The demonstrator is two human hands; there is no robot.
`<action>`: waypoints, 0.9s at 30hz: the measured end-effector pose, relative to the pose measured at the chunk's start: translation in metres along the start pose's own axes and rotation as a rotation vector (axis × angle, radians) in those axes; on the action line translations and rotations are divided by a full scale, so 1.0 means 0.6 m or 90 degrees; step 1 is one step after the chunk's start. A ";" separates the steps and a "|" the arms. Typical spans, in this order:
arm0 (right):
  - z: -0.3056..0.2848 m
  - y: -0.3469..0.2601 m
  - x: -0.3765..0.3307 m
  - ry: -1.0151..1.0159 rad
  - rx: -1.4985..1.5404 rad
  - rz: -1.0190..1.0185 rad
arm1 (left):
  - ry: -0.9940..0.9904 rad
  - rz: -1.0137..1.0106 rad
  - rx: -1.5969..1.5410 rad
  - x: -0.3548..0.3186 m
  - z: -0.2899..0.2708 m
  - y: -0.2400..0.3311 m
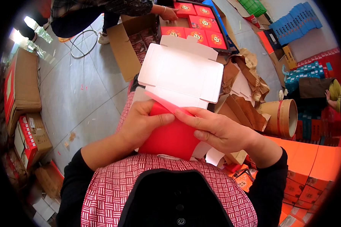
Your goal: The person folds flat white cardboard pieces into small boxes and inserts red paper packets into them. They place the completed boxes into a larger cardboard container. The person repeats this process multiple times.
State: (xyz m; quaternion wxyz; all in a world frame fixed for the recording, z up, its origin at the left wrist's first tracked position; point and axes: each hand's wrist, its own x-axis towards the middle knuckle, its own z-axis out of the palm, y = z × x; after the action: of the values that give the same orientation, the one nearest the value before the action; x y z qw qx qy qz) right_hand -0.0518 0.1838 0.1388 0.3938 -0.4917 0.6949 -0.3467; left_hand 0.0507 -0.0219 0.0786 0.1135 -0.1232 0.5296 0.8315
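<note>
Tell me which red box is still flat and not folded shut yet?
The red box blank in the person's hands, its white inside showing. The red boxes in the tray up top are all closed, with gold round patterns.

Even, bright indoor light fills the centre sharply, glare streaks the grey floor (75, 90) at upper left, and fisheye bending darkens the blurred rim.
</note>
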 end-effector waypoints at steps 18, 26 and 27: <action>0.128 0.094 0.003 0.649 0.418 0.001 | 0.139 0.305 -0.051 0.054 0.030 -0.044; 0.131 0.096 -0.017 0.651 0.374 -0.019 | 0.114 0.302 -0.016 0.056 0.025 -0.057; 0.124 0.096 -0.022 0.631 0.535 -0.034 | 0.088 0.288 -0.037 0.053 0.024 -0.056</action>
State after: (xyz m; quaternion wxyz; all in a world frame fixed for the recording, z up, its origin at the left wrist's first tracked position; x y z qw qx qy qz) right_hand -0.0068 0.2054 0.0581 0.1763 -0.0945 0.5870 -0.7845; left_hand 0.0303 0.0067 0.0451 -0.1159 -0.0608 0.5259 0.8404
